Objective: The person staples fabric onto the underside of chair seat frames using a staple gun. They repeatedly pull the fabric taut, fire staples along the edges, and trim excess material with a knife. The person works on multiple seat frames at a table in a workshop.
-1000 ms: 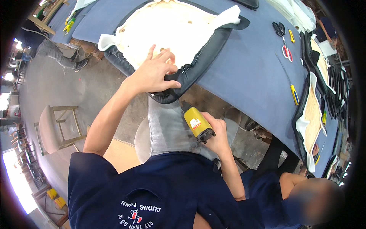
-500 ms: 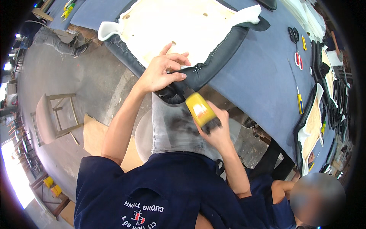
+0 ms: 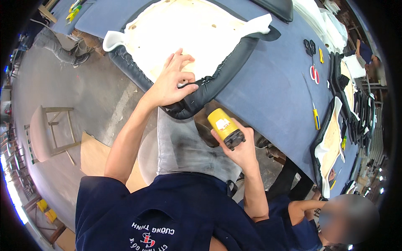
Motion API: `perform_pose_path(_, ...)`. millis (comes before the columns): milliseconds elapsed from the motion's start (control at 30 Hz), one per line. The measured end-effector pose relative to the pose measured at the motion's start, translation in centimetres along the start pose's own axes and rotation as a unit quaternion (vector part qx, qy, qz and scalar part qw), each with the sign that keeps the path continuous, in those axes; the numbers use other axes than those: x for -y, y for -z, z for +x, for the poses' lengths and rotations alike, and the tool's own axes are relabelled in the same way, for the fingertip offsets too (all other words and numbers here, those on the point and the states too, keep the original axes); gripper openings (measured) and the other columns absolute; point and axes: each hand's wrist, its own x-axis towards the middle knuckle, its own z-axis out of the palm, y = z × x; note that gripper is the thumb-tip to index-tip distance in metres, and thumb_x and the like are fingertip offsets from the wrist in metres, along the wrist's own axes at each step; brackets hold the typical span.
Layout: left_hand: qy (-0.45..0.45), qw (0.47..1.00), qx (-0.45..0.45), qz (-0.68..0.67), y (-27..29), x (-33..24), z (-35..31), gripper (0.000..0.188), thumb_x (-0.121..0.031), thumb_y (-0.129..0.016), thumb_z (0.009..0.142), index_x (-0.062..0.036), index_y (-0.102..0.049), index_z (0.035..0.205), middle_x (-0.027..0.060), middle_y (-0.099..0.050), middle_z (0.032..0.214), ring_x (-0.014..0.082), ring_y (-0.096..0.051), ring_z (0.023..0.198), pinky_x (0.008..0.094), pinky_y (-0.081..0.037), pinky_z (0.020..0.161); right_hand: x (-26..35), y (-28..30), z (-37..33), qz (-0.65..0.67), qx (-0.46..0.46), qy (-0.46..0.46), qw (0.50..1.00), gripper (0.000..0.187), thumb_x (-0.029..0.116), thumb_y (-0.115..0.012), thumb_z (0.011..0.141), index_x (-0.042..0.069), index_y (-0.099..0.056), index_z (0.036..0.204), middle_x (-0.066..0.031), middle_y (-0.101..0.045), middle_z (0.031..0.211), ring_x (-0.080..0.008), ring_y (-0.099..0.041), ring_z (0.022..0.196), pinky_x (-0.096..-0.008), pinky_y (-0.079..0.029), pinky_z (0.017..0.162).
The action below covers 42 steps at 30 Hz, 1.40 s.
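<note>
A chair seat lies underside up at the table's near edge, its pale wooden board (image 3: pixel 184 31) framed by a black leather-like cover (image 3: pixel 234 58) with staples along its turned-over edge. White padding (image 3: pixel 259 25) sticks out at the two far corners. My left hand (image 3: pixel 169 85) rests on the near corner, thumb and index finger pinching the folded cover, the other fingers stretched over the board. My right hand (image 3: pixel 245 152) grips a yellow and black staple gun (image 3: pixel 224 125), its dark nose near the corner's right side; I cannot tell whether it touches.
On the blue-grey table (image 3: pixel 264 88) at right lie black-handled scissors (image 3: pixel 310 48), red-handled scissors (image 3: pixel 314 74), a yellow-handled screwdriver (image 3: pixel 316 119) and another padded seat panel (image 3: pixel 328 148). A co-worker (image 3: pixel 301 213) is close at lower right. A chair (image 3: pixel 44 131) stands at left.
The staple gun has drawn back from the cover's fold, down and to the right. My left hand and the seat corner sit slightly further left; the whole view has shifted a little.
</note>
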Motion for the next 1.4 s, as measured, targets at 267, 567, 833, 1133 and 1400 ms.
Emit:
perform_pose_path(267,0.054,0.990,-0.082,-0.105,-1.4,-0.3,-0.4,0.022,-0.013,-0.085,0.087,-0.0016,-0.067,0.080,0.0118,-0.062,0.139,0.0457,-0.042,0.161,0.0552,-0.040,0.127,3.2,1.0,2.8,0.018,-0.004,-0.055,0.998,0.029,0.015,-0.090,0.089,0.000,-0.073,0.107,-0.0167,-0.080,0.090,-0.0344,-0.080,0.080,-0.0364,-0.059,0.074)
perform_pose_path(567,0.038,0.992,-0.087,-0.079,-1.1,-0.7,-0.1,0.019,-0.017,-0.083,0.091,-0.0049,-0.070,0.084,0.0121,-0.070,0.126,0.0428,-0.050,0.156,0.0562,-0.028,0.134,-0.2,-0.2,4.5,0.029,0.007,-0.045,0.999,0.030,0.018,-0.088,0.094,-0.003,-0.076,0.112,-0.0166,-0.082,0.098,-0.0288,-0.079,0.081,-0.0377,-0.060,0.078)
perform_pose_path(833,0.030,0.991,-0.110,-0.071,1.5,-3.7,-0.7,0.012,-0.017,-0.082,0.095,-0.0083,-0.074,0.095,0.0108,-0.069,0.130,0.0437,-0.051,0.153,0.0556,-0.038,0.126,-0.8,3.8,-3.6,0.034,-0.045,-0.125,0.991,0.036,0.011,-0.092,0.091,-0.003,-0.073,0.118,-0.0067,-0.080,0.100,-0.0105,-0.070,0.090,-0.0295,-0.057,0.084)
perform_pose_path(1133,0.073,0.987,-0.060,0.129,-0.9,-8.1,-4.4,0.024,-0.020,-0.089,0.086,-0.0106,-0.077,0.103,0.0131,-0.063,0.139,0.0393,-0.051,0.148,0.0545,-0.044,0.119,-10.9,15.6,-8.3,-0.139,-0.199,-0.305,0.921,0.032,0.023,-0.089,0.095,-0.003,-0.077,0.108,0.0003,-0.069,0.077,-0.0097,-0.059,0.064,-0.0314,-0.047,0.057)
perform_pose_path(1400,0.127,0.931,-0.031,0.341,-2.9,-10.8,-3.5,0.017,-0.014,-0.082,0.090,-0.0083,-0.074,0.104,0.0143,-0.064,0.141,0.0377,-0.052,0.148,0.0611,-0.035,0.125,-10.9,17.2,-8.7,0.002,-0.145,-0.330,0.933,0.023,0.018,-0.089,0.094,0.001,-0.074,0.097,0.0050,-0.059,0.066,-0.0073,-0.050,0.054,-0.0302,-0.037,0.051)
